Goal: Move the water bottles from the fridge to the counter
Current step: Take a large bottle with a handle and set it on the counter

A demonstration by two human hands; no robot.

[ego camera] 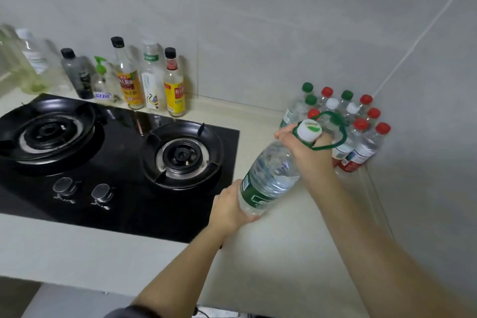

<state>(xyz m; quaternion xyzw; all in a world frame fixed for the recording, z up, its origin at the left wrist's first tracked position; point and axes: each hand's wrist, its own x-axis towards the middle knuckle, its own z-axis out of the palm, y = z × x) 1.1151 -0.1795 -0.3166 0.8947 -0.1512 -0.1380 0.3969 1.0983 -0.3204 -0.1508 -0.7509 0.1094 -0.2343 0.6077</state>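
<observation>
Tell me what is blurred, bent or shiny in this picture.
Head view: the large water bottle, gripped by the left hand at its base and the right hand at its neck, is motion-smeared; the clear bottles at the far left edge look soft and stretched; the wall seam slants from wide-angle distortion; the black hob shows faint reflections; lighting is flat.

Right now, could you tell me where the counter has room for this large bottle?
Bare counter lies between the stove and the right wall, in front of the small water bottles. Their corner is crowded, as is the sauce-bottle row behind the stove.
</observation>
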